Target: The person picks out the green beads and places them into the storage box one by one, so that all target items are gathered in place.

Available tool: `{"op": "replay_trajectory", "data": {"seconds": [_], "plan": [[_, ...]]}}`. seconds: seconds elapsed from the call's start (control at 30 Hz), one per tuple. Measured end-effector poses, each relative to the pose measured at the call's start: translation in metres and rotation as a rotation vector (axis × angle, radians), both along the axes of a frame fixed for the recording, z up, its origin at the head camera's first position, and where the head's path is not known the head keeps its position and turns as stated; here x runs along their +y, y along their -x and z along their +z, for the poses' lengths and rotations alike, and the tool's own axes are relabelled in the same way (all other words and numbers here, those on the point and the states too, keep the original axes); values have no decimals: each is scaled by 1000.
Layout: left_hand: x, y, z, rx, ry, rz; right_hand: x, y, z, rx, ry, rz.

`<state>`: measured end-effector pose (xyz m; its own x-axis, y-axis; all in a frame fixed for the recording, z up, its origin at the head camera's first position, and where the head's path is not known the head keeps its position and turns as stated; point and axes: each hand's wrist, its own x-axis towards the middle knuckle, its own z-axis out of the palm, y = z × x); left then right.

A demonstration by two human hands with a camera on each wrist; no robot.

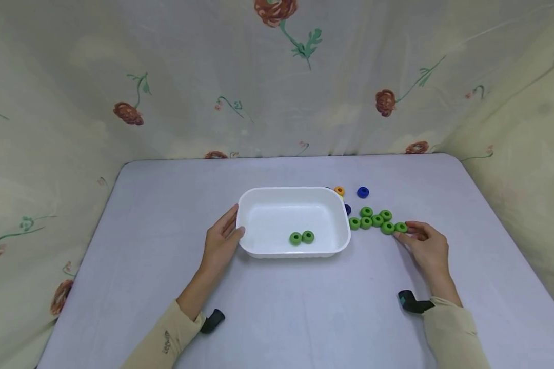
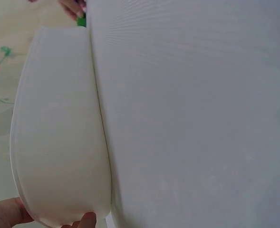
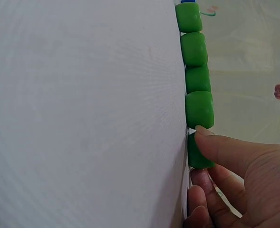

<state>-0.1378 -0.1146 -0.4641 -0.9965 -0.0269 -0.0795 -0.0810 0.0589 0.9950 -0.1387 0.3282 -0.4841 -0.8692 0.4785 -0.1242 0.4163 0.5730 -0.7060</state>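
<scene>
Green beads (image 1: 377,224) lie on the table (image 1: 304,307) beside the right end of the white tray (image 1: 277,218), and another pair (image 1: 300,239) sits inside it. Your right hand (image 1: 427,251) pinches the end bead (image 3: 200,156) between thumb and fingers; your left hand (image 1: 221,243) grips the tray's left end. You seem to be picking beads up for the tray, so the next move likely calls for lifting this one clear of its neighbour and over the rim. Lettering on your left sleeve (image 1: 163,338) is too small to read.
</scene>
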Motion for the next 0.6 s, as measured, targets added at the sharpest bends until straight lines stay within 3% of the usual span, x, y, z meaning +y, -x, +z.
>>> {"op": "replay_trajectory", "data": {"seconds": [0.33,0.6], "plan": [[3,-1,1,-20,14,-4,-1,-2,1,10,-20,15],[1,-3,1,-14,76,7,0,-1,1,29,-33,29]]}}
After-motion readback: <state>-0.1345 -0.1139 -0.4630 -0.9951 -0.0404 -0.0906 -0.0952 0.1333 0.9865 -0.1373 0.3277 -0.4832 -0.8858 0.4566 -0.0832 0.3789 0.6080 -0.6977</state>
